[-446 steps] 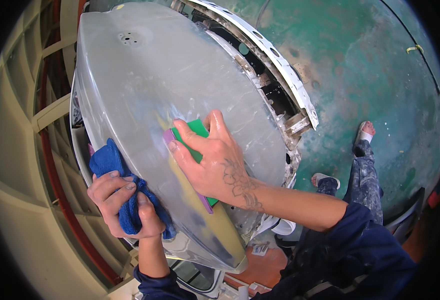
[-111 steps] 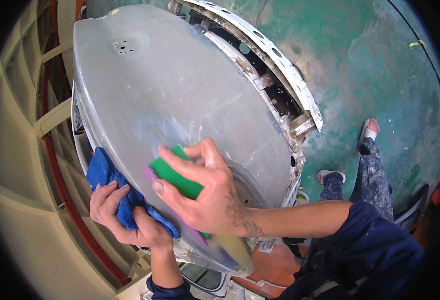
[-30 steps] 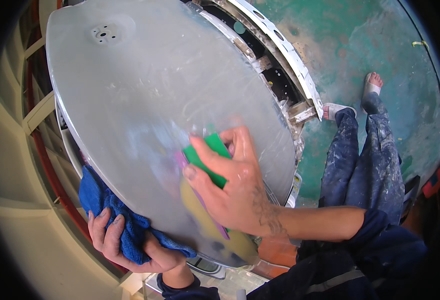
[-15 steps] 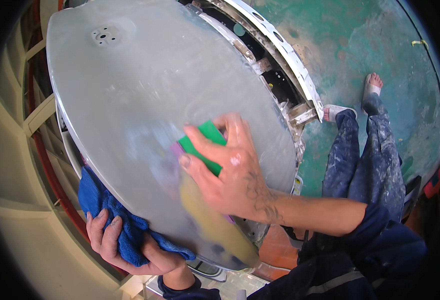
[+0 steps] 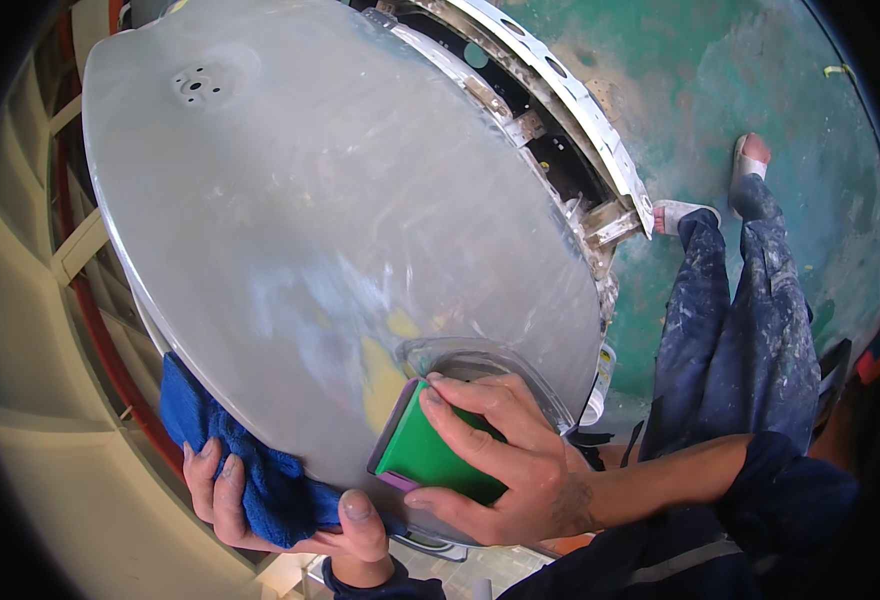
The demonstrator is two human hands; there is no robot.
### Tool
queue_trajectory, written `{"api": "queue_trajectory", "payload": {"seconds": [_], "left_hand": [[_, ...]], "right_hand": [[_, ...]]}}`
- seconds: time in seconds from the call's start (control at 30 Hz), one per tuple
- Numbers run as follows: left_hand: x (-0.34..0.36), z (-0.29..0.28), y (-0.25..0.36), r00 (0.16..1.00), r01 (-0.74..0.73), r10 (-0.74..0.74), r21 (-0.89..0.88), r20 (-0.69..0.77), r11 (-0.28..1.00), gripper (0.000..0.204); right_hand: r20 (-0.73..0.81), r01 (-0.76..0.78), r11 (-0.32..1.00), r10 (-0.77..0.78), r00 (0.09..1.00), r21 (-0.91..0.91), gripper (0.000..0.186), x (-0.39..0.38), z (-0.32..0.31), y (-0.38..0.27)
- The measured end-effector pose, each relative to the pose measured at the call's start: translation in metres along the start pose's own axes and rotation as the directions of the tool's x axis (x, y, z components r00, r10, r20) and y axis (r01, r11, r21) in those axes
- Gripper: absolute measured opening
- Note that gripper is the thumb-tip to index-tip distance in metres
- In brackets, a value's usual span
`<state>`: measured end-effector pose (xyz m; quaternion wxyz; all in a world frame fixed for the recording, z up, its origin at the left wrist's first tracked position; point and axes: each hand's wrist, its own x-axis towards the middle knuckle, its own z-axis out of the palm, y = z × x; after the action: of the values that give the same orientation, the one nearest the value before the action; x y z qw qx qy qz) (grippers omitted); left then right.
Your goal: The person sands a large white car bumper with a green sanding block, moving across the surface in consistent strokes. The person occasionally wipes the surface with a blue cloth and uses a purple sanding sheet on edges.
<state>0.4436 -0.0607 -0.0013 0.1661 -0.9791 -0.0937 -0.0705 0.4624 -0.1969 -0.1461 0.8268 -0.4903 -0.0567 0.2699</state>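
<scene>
A large rounded grey metal panel (image 5: 290, 200) fills the middle of the view, with a yellowish patch low on its surface. My right hand (image 5: 500, 460) presses a green sanding block (image 5: 425, 455) with a purple underside flat against the panel near its lower edge. My left hand (image 5: 290, 515) grips a blue cloth (image 5: 225, 455) at the panel's lower left rim, thumb on top of the edge.
Behind the panel's right side an open metal frame (image 5: 560, 130) with holes shows. My legs in paint-spattered blue trousers (image 5: 740, 320) stand on a green floor (image 5: 720, 90). Cream-coloured framework with a red curved bar (image 5: 80, 300) lies to the left.
My right hand has slid the green block down the panel toward its lower edge, uncovering the yellowish patch. My left hand keeps the blue cloth at the rim.
</scene>
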Motion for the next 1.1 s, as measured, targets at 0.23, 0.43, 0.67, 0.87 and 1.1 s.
{"api": "queue_trajectory", "payload": {"seconds": [0.23,0.43,0.67,0.87,1.1], "left_hand": [[-0.005,0.003,-0.019,0.996,-0.056,0.047,-0.105,-0.082,0.993,0.034],[-0.004,0.01,-0.015,0.985,-0.06,0.039,-0.127,-0.167,0.99,0.028],[-0.005,0.01,-0.018,0.991,-0.082,0.069,-0.114,-0.115,0.99,0.029],[-0.009,0.009,-0.012,0.986,-0.023,0.001,-0.13,-0.169,0.991,0.027],[0.003,0.007,-0.012,0.987,0.015,-0.032,-0.106,-0.158,0.994,0.03]], "right_hand": [[-0.085,0.056,0.998,-0.053,0.995,0.038,0.066,0.049,0.012,0.016],[-0.097,0.085,0.989,-0.073,0.993,0.124,0.064,0.024,0.013,0.018],[-0.133,0.06,0.992,-0.046,0.99,0.11,0.066,0.015,0.012,0.022],[-0.116,0.052,0.991,-0.038,0.992,0.12,0.065,0.044,0.012,0.019],[-0.185,0.143,0.982,-0.118,0.976,0.126,0.052,0.058,0.02,0.024]]}}
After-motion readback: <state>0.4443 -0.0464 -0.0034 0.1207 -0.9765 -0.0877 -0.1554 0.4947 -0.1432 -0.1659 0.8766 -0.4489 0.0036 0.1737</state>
